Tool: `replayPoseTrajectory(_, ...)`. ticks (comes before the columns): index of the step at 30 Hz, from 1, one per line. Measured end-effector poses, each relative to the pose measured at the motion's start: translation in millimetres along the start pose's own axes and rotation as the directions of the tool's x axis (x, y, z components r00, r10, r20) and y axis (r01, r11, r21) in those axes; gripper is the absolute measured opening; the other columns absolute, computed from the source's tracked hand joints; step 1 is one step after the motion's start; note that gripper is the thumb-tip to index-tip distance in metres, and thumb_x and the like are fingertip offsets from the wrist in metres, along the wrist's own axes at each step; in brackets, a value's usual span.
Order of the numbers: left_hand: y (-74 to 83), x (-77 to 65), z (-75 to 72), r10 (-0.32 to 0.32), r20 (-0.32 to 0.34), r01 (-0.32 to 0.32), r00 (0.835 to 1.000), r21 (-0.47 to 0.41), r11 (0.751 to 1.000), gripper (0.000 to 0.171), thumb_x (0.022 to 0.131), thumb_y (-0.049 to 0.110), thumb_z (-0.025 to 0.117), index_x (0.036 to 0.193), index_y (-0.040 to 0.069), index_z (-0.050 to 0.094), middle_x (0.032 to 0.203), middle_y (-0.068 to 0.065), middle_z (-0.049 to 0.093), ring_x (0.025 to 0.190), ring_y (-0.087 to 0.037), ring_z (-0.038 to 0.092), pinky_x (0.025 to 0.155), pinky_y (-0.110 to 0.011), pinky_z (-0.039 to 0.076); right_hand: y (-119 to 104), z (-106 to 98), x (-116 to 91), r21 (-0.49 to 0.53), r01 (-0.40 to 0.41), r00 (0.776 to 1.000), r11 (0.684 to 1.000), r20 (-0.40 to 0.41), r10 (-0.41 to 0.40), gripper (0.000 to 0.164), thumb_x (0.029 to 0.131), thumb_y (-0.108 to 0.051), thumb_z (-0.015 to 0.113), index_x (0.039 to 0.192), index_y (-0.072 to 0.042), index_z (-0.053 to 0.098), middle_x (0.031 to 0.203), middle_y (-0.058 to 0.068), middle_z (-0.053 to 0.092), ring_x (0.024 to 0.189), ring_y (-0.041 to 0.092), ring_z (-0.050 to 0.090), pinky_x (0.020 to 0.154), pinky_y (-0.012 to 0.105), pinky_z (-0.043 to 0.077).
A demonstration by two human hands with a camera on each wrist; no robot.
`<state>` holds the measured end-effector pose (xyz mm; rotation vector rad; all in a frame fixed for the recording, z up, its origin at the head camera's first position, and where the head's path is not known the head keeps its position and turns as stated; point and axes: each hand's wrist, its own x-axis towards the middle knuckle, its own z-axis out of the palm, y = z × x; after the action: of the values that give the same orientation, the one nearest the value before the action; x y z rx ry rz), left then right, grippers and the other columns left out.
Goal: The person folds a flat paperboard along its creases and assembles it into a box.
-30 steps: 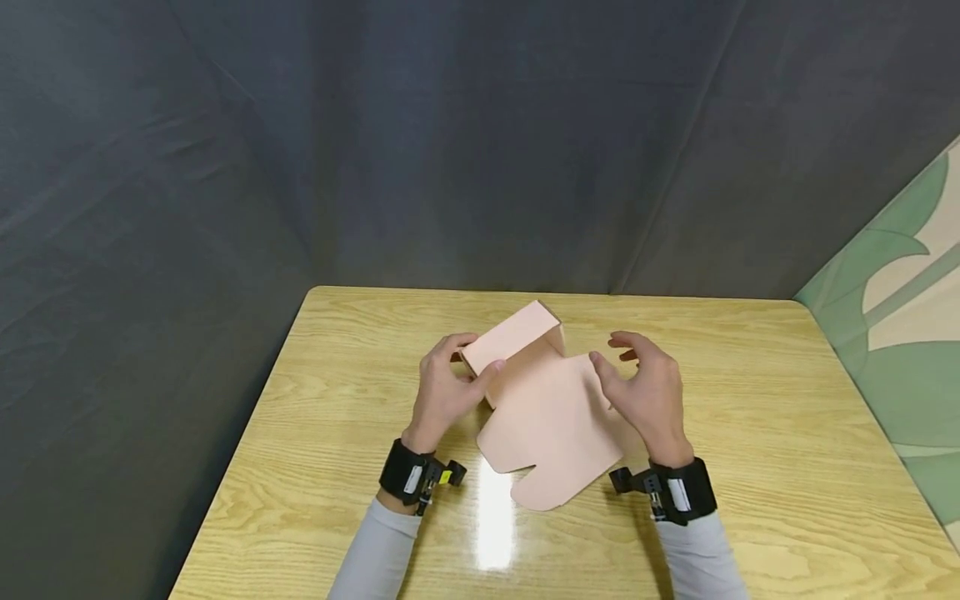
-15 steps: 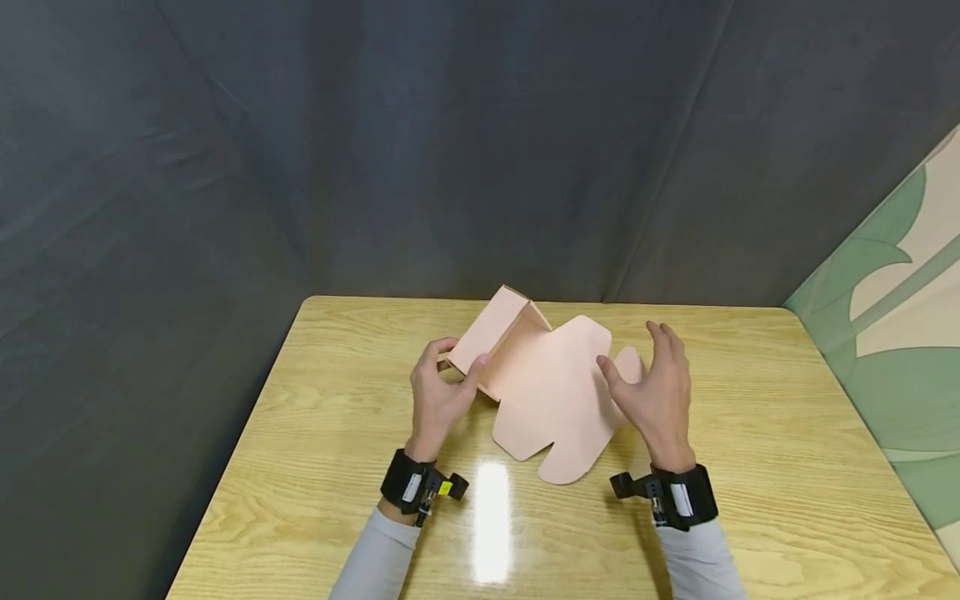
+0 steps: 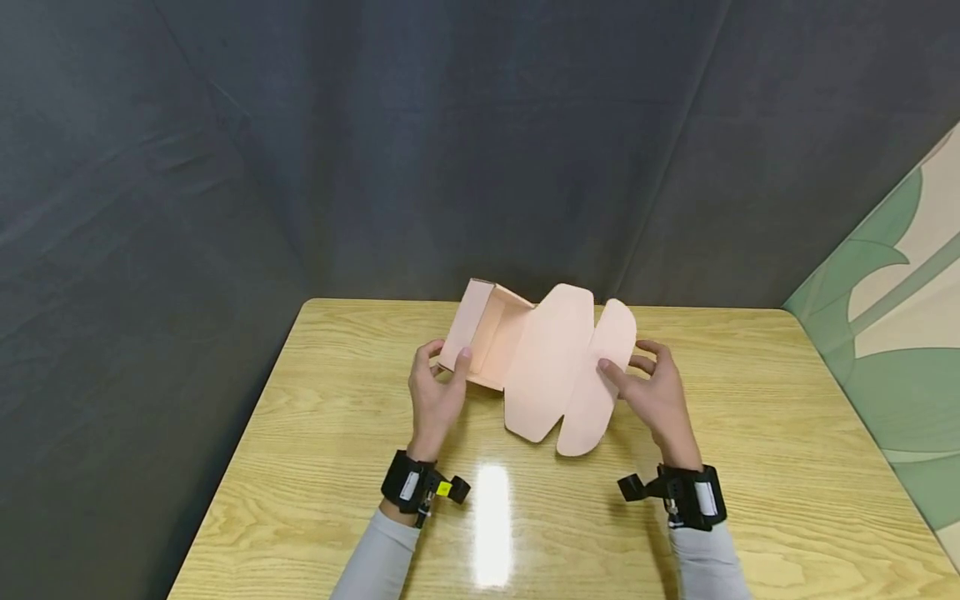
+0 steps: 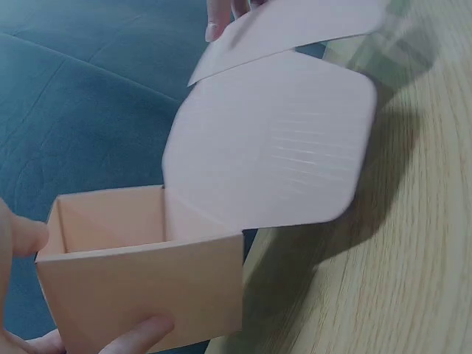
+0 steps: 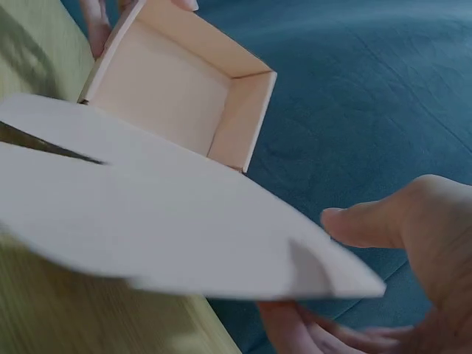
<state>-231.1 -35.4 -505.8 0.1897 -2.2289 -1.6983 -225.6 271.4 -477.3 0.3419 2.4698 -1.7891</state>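
A small pale-pink cardboard box [image 3: 467,321] is held up over the table, its lid [image 3: 549,367] swung out to the right and its hollow inside showing. My left hand [image 3: 435,408] grips the box body by its left end; in the left wrist view the thumb and fingers lie against its walls [image 4: 140,287]. At the lid's far edge is a rounded tuck flap [image 3: 600,383], bent at a crease. My right hand [image 3: 658,404] pinches this flap, thumb on the near face and fingers behind. The right wrist view shows the fingers under the flap [image 5: 184,228].
The wood-grain table [image 3: 337,500] spreads beneath both hands. A dark cloth curtain [image 3: 480,150] hangs behind its back edge. To the right stands a panel [image 3: 915,358] with a green leaf pattern. Each wrist wears a black camera strap.
The box has turned, its lid swinging from the front round to the right. My right hand, free of the box half a second ago, has closed its thumb and fingers on the tuck flap.
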Motion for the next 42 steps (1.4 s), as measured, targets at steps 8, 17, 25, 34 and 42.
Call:
replayPoseTrajectory(8,-0.7,1.9,2.9,-0.127,0.067,0.137,0.99,-0.177,0.975,0.053,0.109,0.026,0.063,0.148,-0.007,0.048,0.143,-0.025,0.043,0.104,-0.046,0.067,0.087,-0.058,0.064,1.9,-1.2,-0.6,0.067,0.002,0.97,0.998,0.242,-0.018,0.058,0.101,-0.022,0.077,0.146,0.007,0.055,0.119,0.018,0.077,0.085,0.012,0.077,0.073,0.033,0.065)
replayPoseTrajectory(17,-4.6,1.9,5.2,-0.154,0.107,0.175,0.982,-0.241,0.955,0.052,0.11,0.025,0.061,0.148,-0.007,0.045,0.144,-0.025,0.039,0.114,-0.053,0.064,0.091,-0.049,0.064,0.7,4.2,-1.7,0.03,0.057,0.956,0.998,0.287,-0.064,0.044,0.104,-0.02,0.072,0.134,0.011,0.065,0.1,0.012,0.079,0.083,0.011,0.075,0.073,0.03,0.061)
replayPoseTrajectory(25,-4.7,1.2,5.7,-0.178,0.174,0.219,0.969,-0.263,0.94,0.055,0.11,0.024,0.063,0.152,-0.002,0.04,0.141,-0.024,0.042,0.115,-0.049,0.068,0.094,-0.046,0.064,-4.0,4.8,-4.4,0.018,0.133,0.975,0.991,0.177,-0.134,0.046,0.107,-0.021,0.068,0.144,0.006,0.06,0.117,0.028,0.071,0.09,0.015,0.074,0.077,0.028,0.062)
replayPoseTrajectory(34,-1.0,-2.2,2.5,-0.118,0.23,0.171,0.966,-0.226,0.959,0.061,0.107,0.018,0.066,0.159,0.004,0.039,0.15,-0.023,0.045,0.117,-0.04,0.068,0.096,-0.053,0.06,-11.5,5.4,-12.3,-0.018,0.311,0.947,0.95,0.089,-0.309,0.047,0.111,-0.018,0.058,0.153,0.002,0.052,0.129,0.033,0.067,0.102,0.037,0.072,0.075,0.028,0.061)
replayPoseTrajectory(42,0.5,1.4,2.2,-0.079,0.261,0.139,0.962,-0.222,0.965,0.064,0.1,0.009,0.071,0.157,0.004,0.043,0.15,-0.023,0.048,0.127,-0.043,0.065,0.104,-0.052,0.058,-15.8,3.7,-15.5,-0.063,0.427,0.902,0.902,-0.036,-0.43,0.04,0.109,-0.008,0.059,0.145,0.008,0.057,0.121,0.036,0.068,0.1,0.043,0.074,0.071,0.026,0.063)
